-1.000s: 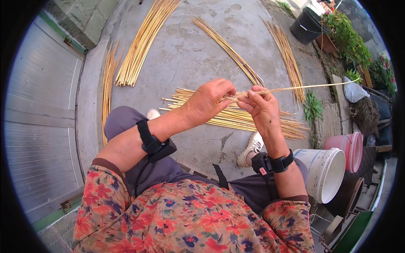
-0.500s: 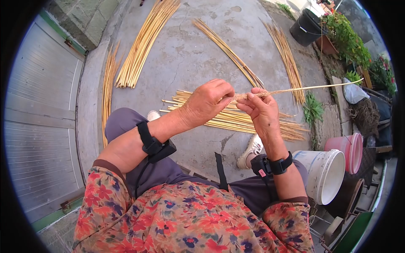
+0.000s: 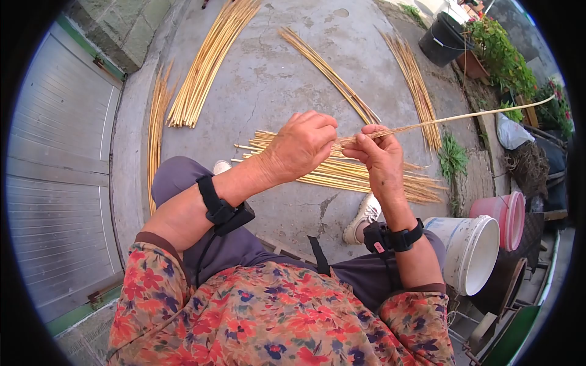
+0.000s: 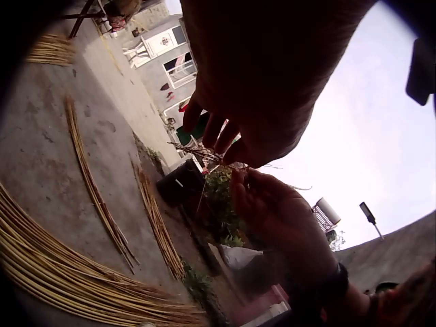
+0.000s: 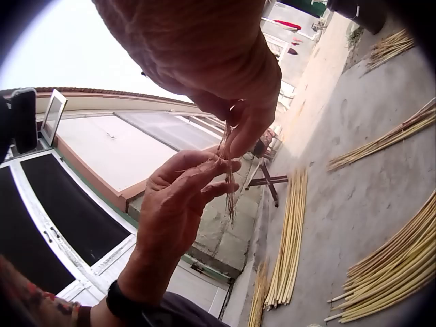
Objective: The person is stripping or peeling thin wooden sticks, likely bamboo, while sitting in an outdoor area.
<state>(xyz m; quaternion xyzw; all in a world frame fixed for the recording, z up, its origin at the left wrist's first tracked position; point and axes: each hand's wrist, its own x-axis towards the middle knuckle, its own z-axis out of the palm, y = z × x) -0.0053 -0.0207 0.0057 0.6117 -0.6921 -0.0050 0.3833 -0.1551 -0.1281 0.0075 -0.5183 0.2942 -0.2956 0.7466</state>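
My left hand (image 3: 299,146) pinches the wispy brown head of a dry stalk (image 3: 476,114), thumb against fingers. Right beside it, my right hand (image 3: 383,160) grips the same stalk where the head meets the pale stem. From there the stem runs out to the right, bending slightly up at its far end. In the right wrist view, strands of the head (image 5: 230,197) hang past the left fingertips. A loose bundle of straw-coloured stalks (image 3: 329,174) lies on the ground below both hands, partly covered by them.
More stalks lie ahead: a large bundle (image 3: 210,67), a thin one (image 3: 332,76), one at right (image 3: 418,85) and one by the left wall (image 3: 157,134). A white bucket (image 3: 448,250), pink bucket (image 3: 497,216) and black bucket (image 3: 442,39) stand right.
The stalk's free end has swung upward and reaches farther right. My left hand has shifted slightly left, while the right hand stays nearly in place.
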